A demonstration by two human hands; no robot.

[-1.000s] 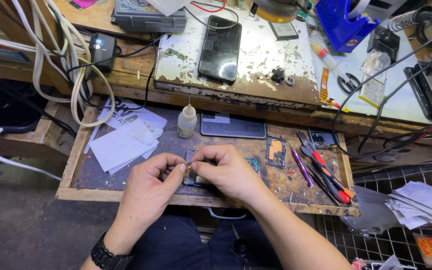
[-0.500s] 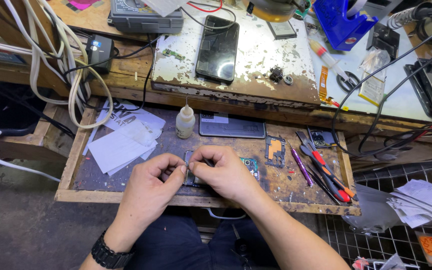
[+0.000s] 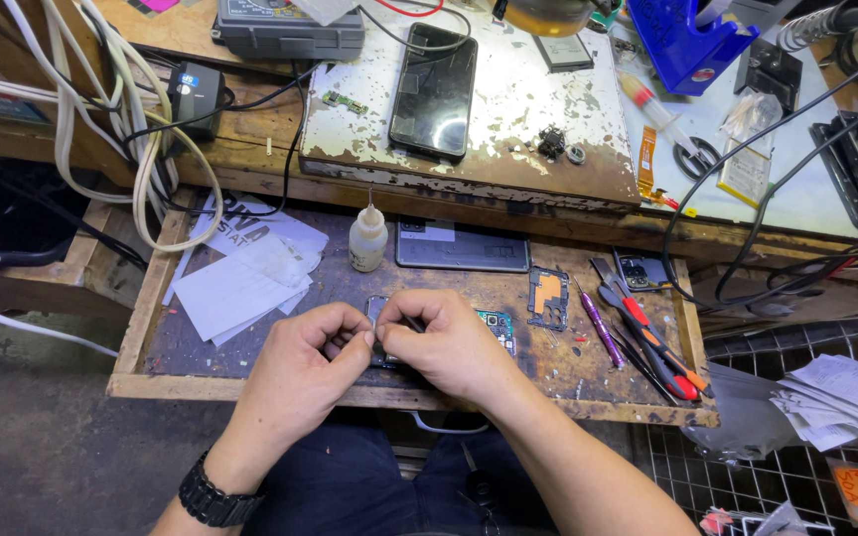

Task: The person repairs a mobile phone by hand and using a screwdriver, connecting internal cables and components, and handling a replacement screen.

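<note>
Low in the centre of the frame, the left hand and right hand meet, both with fingers curled in a pinch over an opened phone body lying on the drawer tray (what they pinch is too small to tell). A small white glue bottle stands just above, loose papers to its left, and a black smartphone lies on the worktop above.

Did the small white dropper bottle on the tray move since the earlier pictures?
No. The small white dropper bottle stands in the same place as before, just left of the grey phone back panel at the rear of the wooden tray.
</note>
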